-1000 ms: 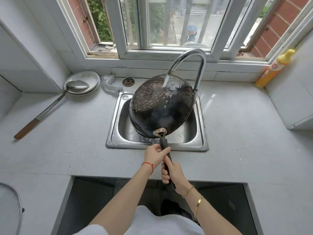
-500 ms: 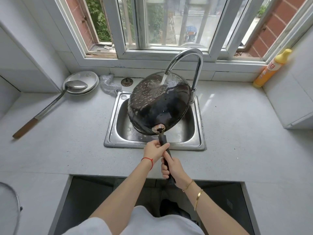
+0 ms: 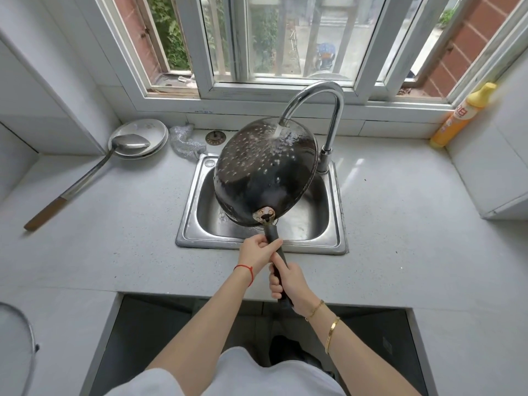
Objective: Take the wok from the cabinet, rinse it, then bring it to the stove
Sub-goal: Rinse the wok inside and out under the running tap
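Centrally, head view: round black metal wok tipped over steel sink basin, curved chrome tap streaming onto its upper rim. Left hand curled round black handle near wok; right hand gripping lower. Likely best: rotate slowly, keep runoff inside basin, firm two-handed hold.

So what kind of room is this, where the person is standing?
A home kitchen, most likely. A steel sink is set into a pale counter under a window, its tap runs onto a black wok, and a ladle rests on plates nearby.
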Demonstrator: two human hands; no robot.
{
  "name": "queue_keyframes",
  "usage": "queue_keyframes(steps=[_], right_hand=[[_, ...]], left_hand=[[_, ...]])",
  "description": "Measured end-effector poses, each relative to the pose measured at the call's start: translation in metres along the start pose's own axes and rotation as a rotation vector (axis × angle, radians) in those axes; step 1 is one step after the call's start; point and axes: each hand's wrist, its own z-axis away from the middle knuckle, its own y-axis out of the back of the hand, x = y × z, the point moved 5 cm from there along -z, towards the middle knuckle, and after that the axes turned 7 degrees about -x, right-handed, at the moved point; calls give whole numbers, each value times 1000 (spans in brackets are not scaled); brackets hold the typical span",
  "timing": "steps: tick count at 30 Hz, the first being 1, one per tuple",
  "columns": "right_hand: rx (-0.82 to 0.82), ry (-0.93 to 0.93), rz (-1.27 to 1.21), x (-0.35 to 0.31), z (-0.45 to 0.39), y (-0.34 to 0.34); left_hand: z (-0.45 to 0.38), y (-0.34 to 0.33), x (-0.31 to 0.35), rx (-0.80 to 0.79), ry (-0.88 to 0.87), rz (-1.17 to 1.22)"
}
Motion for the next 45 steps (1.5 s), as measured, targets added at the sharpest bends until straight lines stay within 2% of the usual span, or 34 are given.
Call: queue_keyframes(steps=[18,32,38,45], right_hand=[[11,30,136,16,9,-9],[179,128,256,4,11,-15],[329,274,346,-16,9,-13],[427,383,418,-24,19,0]], left_hand=[[22,4,-21,-44,29,226],[26,7,-13,-116,42,446],[17,1,9,-196,17,489],[10,-13,14,-286,43,504]])
